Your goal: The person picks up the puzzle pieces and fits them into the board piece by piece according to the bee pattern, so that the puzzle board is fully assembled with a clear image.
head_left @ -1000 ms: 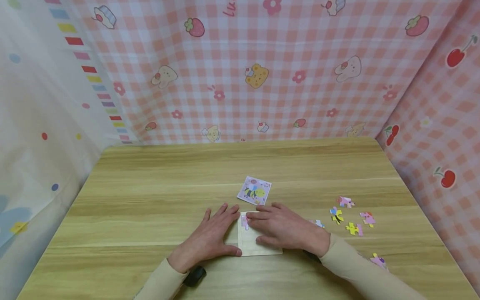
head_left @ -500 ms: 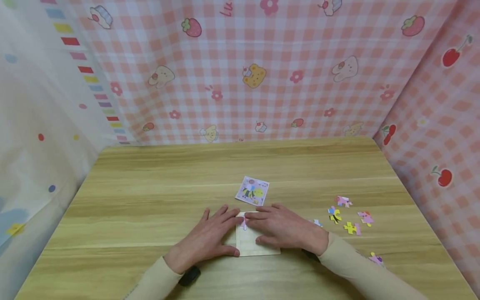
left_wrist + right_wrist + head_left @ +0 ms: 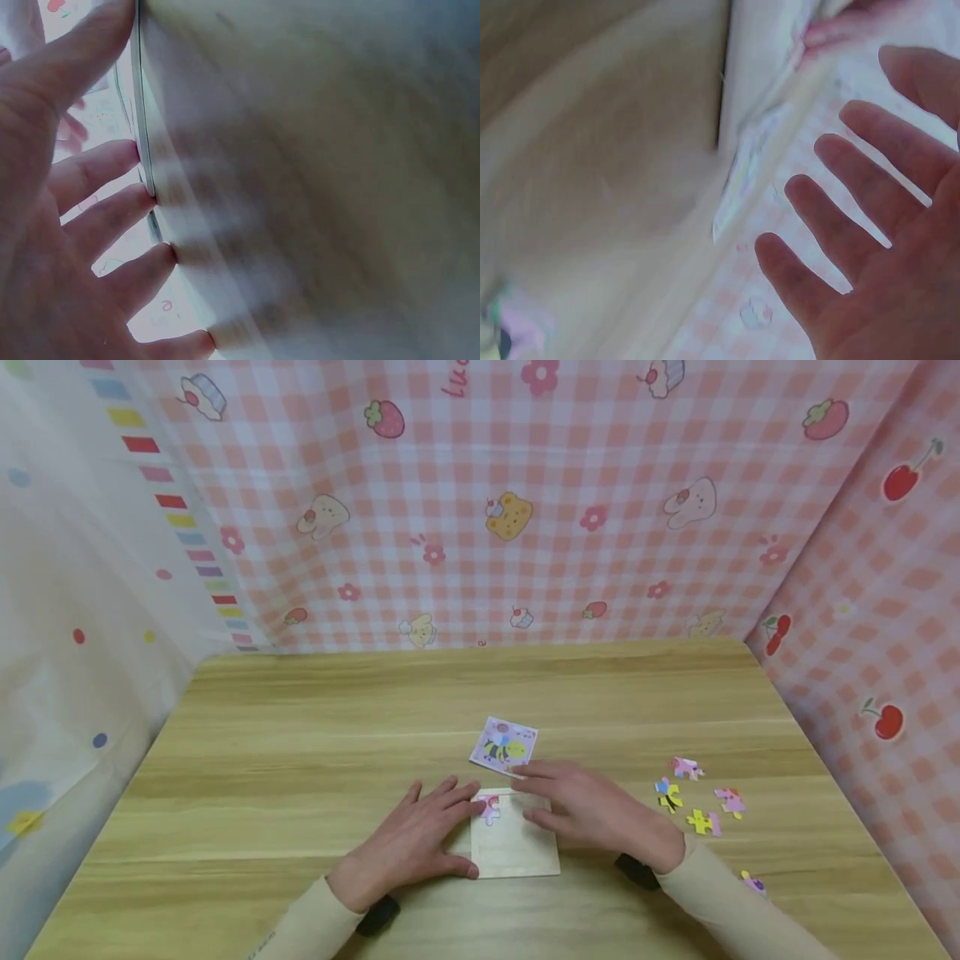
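Left hand point(image 3: 408, 837), fingers spread, against left edge of pale tray point(image 3: 517, 850); pink puzzle piece point(image 3: 491, 812) in its far-left corner. Picture card point(image 3: 501, 743) beyond. Right hand point(image 3: 588, 806), fingers extended, over tray's right side. Loose pieces point(image 3: 700, 822) farther right.

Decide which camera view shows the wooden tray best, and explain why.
The head view: it shows the wooden tray from above, nearly whole, with a puzzle piece in one corner. The left wrist view shows only a thin edge; the right wrist view shows it slanted and blurred.
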A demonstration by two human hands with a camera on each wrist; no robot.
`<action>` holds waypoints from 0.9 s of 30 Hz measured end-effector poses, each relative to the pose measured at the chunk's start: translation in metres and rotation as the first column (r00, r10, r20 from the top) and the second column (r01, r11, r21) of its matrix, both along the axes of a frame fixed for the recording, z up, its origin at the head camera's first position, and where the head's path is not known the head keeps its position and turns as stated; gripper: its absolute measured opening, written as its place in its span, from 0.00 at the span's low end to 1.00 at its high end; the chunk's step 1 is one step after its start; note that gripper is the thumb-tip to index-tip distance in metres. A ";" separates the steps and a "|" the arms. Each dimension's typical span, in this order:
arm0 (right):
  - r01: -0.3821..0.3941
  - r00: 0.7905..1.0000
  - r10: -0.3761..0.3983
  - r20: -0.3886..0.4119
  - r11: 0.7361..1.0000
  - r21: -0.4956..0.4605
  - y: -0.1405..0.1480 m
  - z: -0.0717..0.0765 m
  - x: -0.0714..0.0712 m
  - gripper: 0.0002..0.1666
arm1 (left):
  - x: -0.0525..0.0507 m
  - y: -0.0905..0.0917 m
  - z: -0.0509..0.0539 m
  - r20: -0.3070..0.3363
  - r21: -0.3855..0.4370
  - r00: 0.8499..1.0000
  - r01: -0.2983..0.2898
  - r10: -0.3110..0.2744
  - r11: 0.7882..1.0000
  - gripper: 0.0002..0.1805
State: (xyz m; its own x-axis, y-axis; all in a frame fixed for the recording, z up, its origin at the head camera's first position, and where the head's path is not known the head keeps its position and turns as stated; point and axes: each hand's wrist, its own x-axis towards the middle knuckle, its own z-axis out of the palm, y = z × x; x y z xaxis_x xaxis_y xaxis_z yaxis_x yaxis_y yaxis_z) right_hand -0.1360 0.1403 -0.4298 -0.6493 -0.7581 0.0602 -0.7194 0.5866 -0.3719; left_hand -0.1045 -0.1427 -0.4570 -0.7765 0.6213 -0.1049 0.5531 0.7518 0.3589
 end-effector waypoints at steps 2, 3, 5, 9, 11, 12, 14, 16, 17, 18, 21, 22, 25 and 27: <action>0.056 0.998 -0.056 0.003 0.998 -0.033 0.007 0.004 0.000 0.24 | 0.001 0.000 0.000 0.010 0.000 1.000 -0.008 0.008 1.000 0.46; 0.081 0.997 -0.081 0.002 0.996 -0.046 0.010 0.006 0.000 0.23 | 0.001 0.001 0.000 0.016 0.003 1.000 -0.011 0.011 1.000 0.46; 0.121 0.993 -0.121 -0.004 0.990 -0.077 0.018 0.009 0.001 0.22 | 0.001 0.001 0.000 0.017 0.004 1.000 -0.013 0.013 1.000 0.46; 0.174 0.982 -0.181 -0.048 0.977 -0.126 0.036 0.012 0.001 0.21 | 0.001 0.001 0.001 0.004 0.007 1.000 -0.009 0.009 1.000 0.46; 0.202 0.975 -0.212 -0.059 0.969 -0.142 0.046 0.013 0.001 0.21 | 0.001 0.001 0.001 0.000 0.002 1.000 -0.007 0.007 1.000 0.46; 0.213 0.972 -0.225 -0.069 0.965 -0.152 0.052 0.013 0.002 0.21 | 0.002 0.001 0.001 0.003 0.001 1.000 -0.007 0.007 1.000 0.46; 0.242 0.963 -0.257 -0.078 0.957 -0.159 0.062 0.012 0.002 0.20 | 0.002 0.001 0.001 0.007 -0.003 1.000 -0.008 0.008 1.000 0.47; 0.259 0.958 -0.276 -0.082 0.950 -0.176 0.073 0.012 0.002 0.21 | 0.002 0.001 0.001 0.012 -0.004 1.000 -0.009 0.009 1.000 0.47; 0.265 0.955 -0.284 -0.090 0.947 -0.183 0.079 0.011 0.002 0.21 | 0.003 0.001 0.001 0.013 -0.004 1.000 -0.008 0.008 1.000 0.47; 0.270 0.952 -0.291 -0.096 0.944 -0.190 0.084 0.011 0.002 0.21 | 0.003 0.001 0.001 0.013 -0.003 1.000 -0.007 0.007 1.000 0.47; 0.290 0.944 -0.315 -0.096 0.935 -0.206 0.102 0.012 0.000 0.21 | 0.002 0.002 0.001 0.018 0.005 1.000 -0.007 0.007 1.000 0.46; 0.294 0.942 -0.320 -0.100 0.932 -0.211 0.108 0.012 -0.001 0.22 | 0.002 0.003 0.001 0.019 0.007 1.000 -0.007 0.007 1.000 0.46; 0.312 0.934 -0.342 -0.102 0.921 -0.232 0.124 0.011 -0.003 0.23 | 0.002 0.004 0.000 0.023 0.011 1.000 -0.009 0.009 1.000 0.46; 0.325 0.929 -0.355 -0.105 0.918 -0.229 0.134 0.009 -0.005 0.24 | 0.001 0.005 0.000 0.027 0.009 1.000 -0.013 0.013 1.000 0.46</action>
